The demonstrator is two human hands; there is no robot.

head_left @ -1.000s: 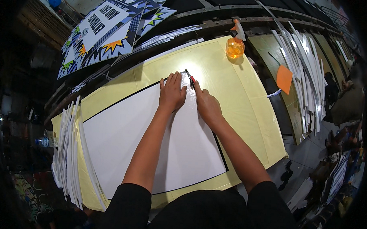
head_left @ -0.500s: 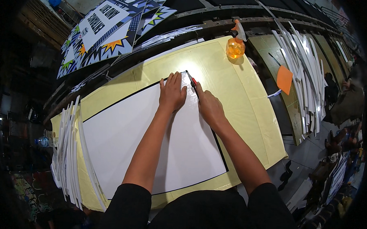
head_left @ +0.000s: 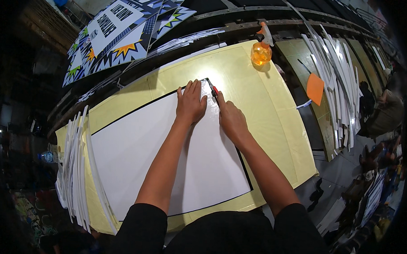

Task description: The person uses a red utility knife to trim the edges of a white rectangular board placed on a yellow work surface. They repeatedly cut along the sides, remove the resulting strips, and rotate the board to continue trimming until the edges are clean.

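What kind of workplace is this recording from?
Probably a sign or print finishing workshop: a large white sheet on a yellow cutting table, stacked white boards, and printed graphic panels behind.

Both forearms come up from the lower edge, bare below black sleeves, and reach toward the far edge of the tabletop. The left hand (head_left: 191, 104) lies flat, palm down, fingers (head_left: 190, 87) stretched forward and slightly spread. The right hand (head_left: 229, 119) sits just beside it, apart by a narrow gap, knuckles up, its fingers curled closed around a thin tool with a red tip, index finger extended along it.
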